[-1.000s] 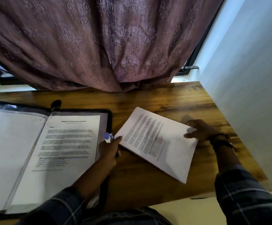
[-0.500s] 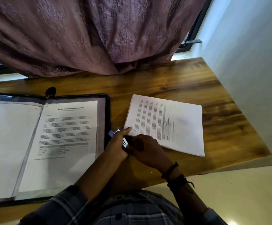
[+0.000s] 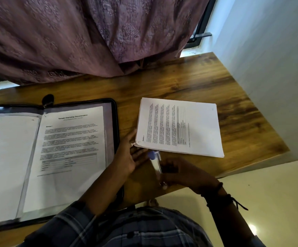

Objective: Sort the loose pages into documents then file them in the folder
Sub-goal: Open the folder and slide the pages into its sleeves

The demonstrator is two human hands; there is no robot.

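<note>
Within the last second a small tool (image 3: 155, 157), blue at one end and pale along its body, was passed from the left hand (image 3: 127, 155) to the right hand (image 3: 180, 173). A second earlier it had been held in the left hand alone, while the right hand was laid on the far edge of the stack of pages (image 3: 189, 129), which then lay askew on the bench (image 3: 180, 82). Half a second earlier both hands had been brought together round it. At this moment it was gripped by the right hand, whose fingers were curled about its near end, just short of the stack's near edge. It was too blurred to be named with certainty; a stapler was judged likely.

The left hand had been emptied. Its fingers (image 3: 139, 155) were held straight and laid against the near-left corner of the stack, where a "Section 2" heading could be made out. The stack had been squared with the bench edge and lay just beside the open folder (image 3: 115, 122), apart from it. One printed page (image 3: 71, 139) was seen already under a clear sleeve in the folder.

From this it was judged that the sorted set was about to be fastened at that corner, steadied by the free hand, and that its filing was not yet begun.
</note>
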